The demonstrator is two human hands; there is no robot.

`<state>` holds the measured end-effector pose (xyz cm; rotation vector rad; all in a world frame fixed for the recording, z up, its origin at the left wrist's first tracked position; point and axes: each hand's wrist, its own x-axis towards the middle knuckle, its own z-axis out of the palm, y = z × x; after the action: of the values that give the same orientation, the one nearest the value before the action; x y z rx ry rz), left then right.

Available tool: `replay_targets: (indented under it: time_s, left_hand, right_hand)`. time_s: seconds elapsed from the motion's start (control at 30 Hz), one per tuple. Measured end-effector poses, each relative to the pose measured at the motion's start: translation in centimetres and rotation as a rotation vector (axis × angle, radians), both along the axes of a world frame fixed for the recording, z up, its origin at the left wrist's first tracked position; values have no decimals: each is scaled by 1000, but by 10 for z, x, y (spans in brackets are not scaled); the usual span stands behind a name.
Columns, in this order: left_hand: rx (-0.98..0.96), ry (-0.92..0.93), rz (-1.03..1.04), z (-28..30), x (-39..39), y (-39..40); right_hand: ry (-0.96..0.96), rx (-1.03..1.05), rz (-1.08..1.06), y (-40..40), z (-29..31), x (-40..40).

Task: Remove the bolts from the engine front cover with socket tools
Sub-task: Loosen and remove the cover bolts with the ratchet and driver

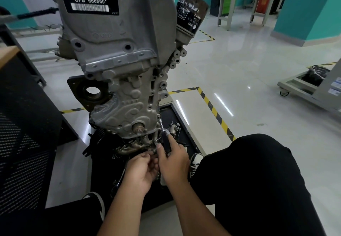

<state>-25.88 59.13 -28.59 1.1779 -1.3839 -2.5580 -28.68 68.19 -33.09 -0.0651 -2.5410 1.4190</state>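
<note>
The grey engine front cover [127, 104] faces me, standing upright over a black tray [186, 134]. My right hand [173, 162] grips the black handle of a socket driver [165, 138]. Its thin shaft points up to a bolt [159, 117] on the cover's lower right edge. My left hand [142, 171] is just left of it, fingers pinched on something small near the cover's bottom; what it holds is hidden. The crankshaft end [138, 127] sticks out at the cover's lower middle.
A black oil filter [191, 12] sits on the engine's upper right. Loose metal parts [174, 126] lie in the tray, and a wrench [118, 182] lies under my left hand. My knee [258, 171] is at right, a black mesh cabinet [24, 134] at left.
</note>
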Motion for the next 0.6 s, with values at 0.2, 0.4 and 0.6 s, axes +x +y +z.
replay_targets:
  time_s: [0.2,0.4,0.6]
  left_hand:
    - [202,31,49,8,-3,-4]
    - [259,23,80,7,-4,-6]
    - [278,7,105,4,-3,-7]
  right_hand:
    - [-75,-675,38,-10,8,-2]
    - [-577,-1564,-35,-9,20,-1]
    - [-156,-959,-218,-6,17,-6]
